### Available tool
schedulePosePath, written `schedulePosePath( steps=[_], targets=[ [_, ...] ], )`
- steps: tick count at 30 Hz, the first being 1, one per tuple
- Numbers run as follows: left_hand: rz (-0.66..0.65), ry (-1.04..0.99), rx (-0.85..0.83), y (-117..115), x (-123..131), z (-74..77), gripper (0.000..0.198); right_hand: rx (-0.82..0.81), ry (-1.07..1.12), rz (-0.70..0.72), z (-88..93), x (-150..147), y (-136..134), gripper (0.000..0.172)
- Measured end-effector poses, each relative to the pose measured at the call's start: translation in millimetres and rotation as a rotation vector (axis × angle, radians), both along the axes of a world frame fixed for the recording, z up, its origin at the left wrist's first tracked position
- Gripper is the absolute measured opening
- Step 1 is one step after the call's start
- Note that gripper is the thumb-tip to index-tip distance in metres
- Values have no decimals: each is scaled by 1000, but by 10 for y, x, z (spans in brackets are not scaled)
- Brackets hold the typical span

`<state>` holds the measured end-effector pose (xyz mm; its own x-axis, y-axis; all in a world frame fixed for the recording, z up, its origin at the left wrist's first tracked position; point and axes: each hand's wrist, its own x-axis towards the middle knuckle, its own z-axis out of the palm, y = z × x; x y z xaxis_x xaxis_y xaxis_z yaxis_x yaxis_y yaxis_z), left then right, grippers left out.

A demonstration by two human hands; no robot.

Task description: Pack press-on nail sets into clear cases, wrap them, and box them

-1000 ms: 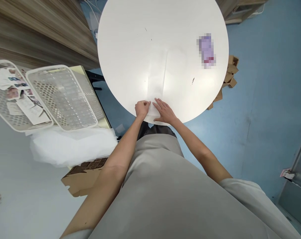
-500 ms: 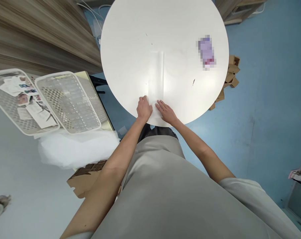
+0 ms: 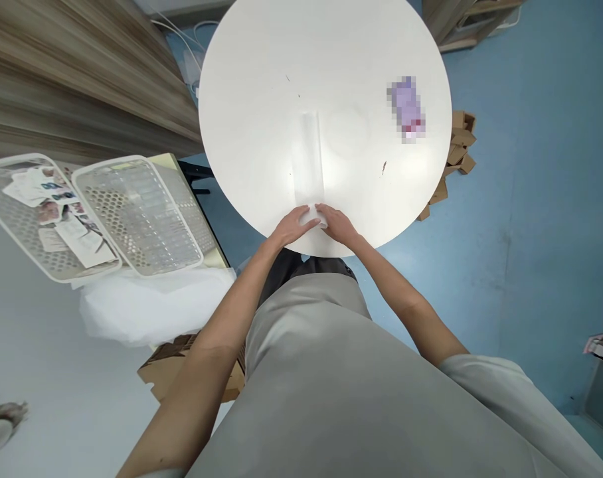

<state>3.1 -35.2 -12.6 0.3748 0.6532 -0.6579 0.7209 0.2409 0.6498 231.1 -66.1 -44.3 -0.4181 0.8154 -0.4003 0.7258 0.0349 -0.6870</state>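
Closest to me, at the near rim of the round white table [image 3: 252, 86], the person's left hand [image 3: 291, 228] and right hand [image 3: 338, 226] come together, fingertips meeting. Between them they pinch the near end of a long, narrow strip of clear plastic film [image 3: 307, 156]. That end looks bunched or curled up under the fingers, though I cannot tell how tightly. The rest of the strip lies flat, running straight away from the hands toward the table's middle.

My guess is the film is already folded lengthwise, and any gathering from the near end has barely begun, with almost all its length left.

There is plenty of bare tabletop on both sides of the strip. The hands sit right at the edge, so the held end has little margin toward the body. Far right on the table lies a small purple object [image 3: 406, 109], well apart. Off to the left stand two white perforated plastic trays [image 3: 168, 232].
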Motion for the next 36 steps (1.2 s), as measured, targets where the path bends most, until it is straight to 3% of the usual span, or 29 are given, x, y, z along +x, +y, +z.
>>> schedulePosePath(
  steps=[2,4,8,11,16,20,23,25,28,31,36],
  targets=[
    [9,-10,-12,-10,6,-7,95,-17,-5,-46,13,-18,30,51],
    [28,-17,38,-24,9,-42,91,-19,-2,-93,21,-46,70,45],
    [177,13,129,-7,35,-120,47,0,-7,-167,-2,-103,194,42],
    [295,76,111,70,89,-149,33,-13,-66,-226,-71,-127,304,52],
    [349,228,119,222,194,-187,32,-42,-152,-380,-169,-177,410,51],
    [397,252,81,266,264,-208,26,-116,-260,-504,-94,-279,428,43],
    [423,286,117,271,313,-192,27,-36,-325,-442,6,-359,433,41],
    [376,270,251,286,340,-177,39,63,-296,-302,49,-385,436,39],
    [123,120,407,336,352,-178,48,148,-206,-114,51,-349,438,40],
    [-111,48,388,382,300,-209,53,160,-163,-42,16,-241,437,42],
    [-261,43,368,374,119,-251,75,145,-161,55,-16,-122,417,49]
  ],
)
